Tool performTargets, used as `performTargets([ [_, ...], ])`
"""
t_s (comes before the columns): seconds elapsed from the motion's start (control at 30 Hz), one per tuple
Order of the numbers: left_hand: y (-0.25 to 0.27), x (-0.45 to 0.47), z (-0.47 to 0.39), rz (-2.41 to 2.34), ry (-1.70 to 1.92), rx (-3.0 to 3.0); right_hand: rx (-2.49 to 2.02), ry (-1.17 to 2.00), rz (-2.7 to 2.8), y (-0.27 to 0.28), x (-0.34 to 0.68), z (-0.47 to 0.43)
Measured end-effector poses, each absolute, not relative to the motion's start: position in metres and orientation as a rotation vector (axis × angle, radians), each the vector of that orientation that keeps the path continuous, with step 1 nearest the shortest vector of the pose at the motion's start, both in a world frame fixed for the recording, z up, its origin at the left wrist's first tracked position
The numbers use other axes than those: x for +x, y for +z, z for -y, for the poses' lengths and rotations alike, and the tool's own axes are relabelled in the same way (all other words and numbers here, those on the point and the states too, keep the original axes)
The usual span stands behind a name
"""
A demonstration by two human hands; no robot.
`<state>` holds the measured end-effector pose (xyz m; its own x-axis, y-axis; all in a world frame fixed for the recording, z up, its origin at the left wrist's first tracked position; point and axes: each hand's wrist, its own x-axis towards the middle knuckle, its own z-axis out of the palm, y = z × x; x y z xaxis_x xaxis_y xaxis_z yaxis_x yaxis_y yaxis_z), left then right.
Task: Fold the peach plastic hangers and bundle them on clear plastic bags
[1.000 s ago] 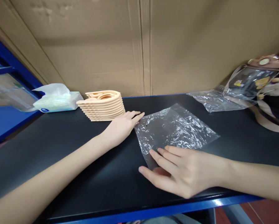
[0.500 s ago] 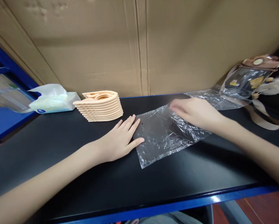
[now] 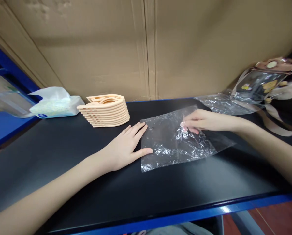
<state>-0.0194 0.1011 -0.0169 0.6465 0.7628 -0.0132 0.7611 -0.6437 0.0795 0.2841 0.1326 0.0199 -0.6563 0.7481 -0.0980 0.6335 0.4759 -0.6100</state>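
A clear plastic bag (image 3: 165, 140) lies crinkled on the black tabletop (image 3: 136, 195). My left hand (image 3: 126, 147) rests flat with fingers stretched out, its thumb and fingertips on the bag's left edge. On the bag's right part, my right hand (image 3: 197, 121) is closed, pinching the film between thumb and fingers. Beyond my left hand stands a neat stack of peach-coloured plastic hangers (image 3: 107, 112); only their near ends show clearly.
A tissue pack (image 3: 58, 106) stands at the back left. More clear plastic film (image 3: 219, 102) lies at the back right, beside a transparent bottle (image 3: 258, 83) with a strap. Cardboard (image 3: 99, 49) walls off the back. A blue edge (image 3: 185, 215) runs along the table's front.
My right hand has come down and slightly toward me, now pinching the bag's film. The bag has shifted a little and spreads out further to the right. My left hand has hardly moved.
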Motion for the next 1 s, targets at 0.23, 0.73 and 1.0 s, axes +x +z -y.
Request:
performTargets([
  [0.23,-0.017,-0.024,-0.103,-1.307,-0.087,2.674,-0.959,0.402,2.629,-0.010,0.266,-0.128],
  [0.73,-0.022,-0.026,-0.109,-1.224,0.030,2.765,-0.871,0.029,2.779,-0.032,0.255,-0.116],
  [1.0,-0.017,-0.025,-0.106,-1.243,-0.002,2.729,-0.993,0.144,2.805,-0.030,0.259,-0.120],
])
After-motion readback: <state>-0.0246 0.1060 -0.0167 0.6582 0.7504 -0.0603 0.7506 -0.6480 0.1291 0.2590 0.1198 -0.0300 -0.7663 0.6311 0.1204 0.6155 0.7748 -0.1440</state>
